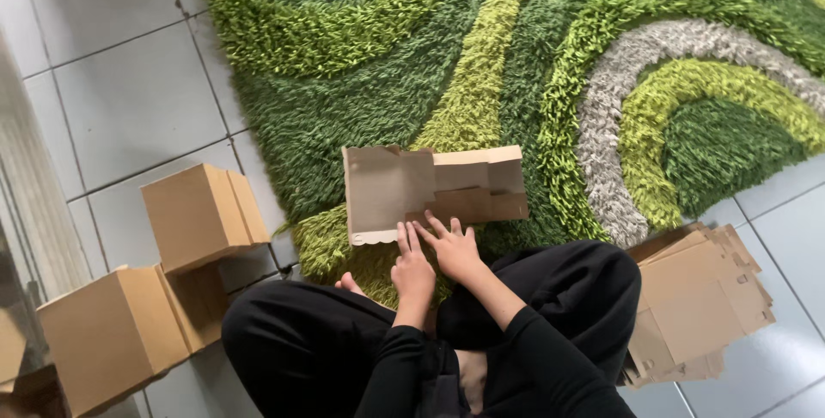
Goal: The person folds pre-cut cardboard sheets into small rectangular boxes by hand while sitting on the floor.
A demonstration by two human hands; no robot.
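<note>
While the person sits cross-legged at the edge of the green shag rug point(361, 109), a flat brown cardboard blank point(434, 193) lies on the rug straight ahead of the knees, its long axis running left to right across the body. Both hands rest side by side on its near edge: the left hand point(412, 268) lies flat with fingers extended, and the right hand point(453, 249) is spread open, fingertips pressing the card, gripping nothing. The right reaches slightly further onto it. Folded boxes point(202, 212) stand on the tiled floor point(129, 83) to the left; a stack of flat blanks point(700, 298) lies to the right.
</note>
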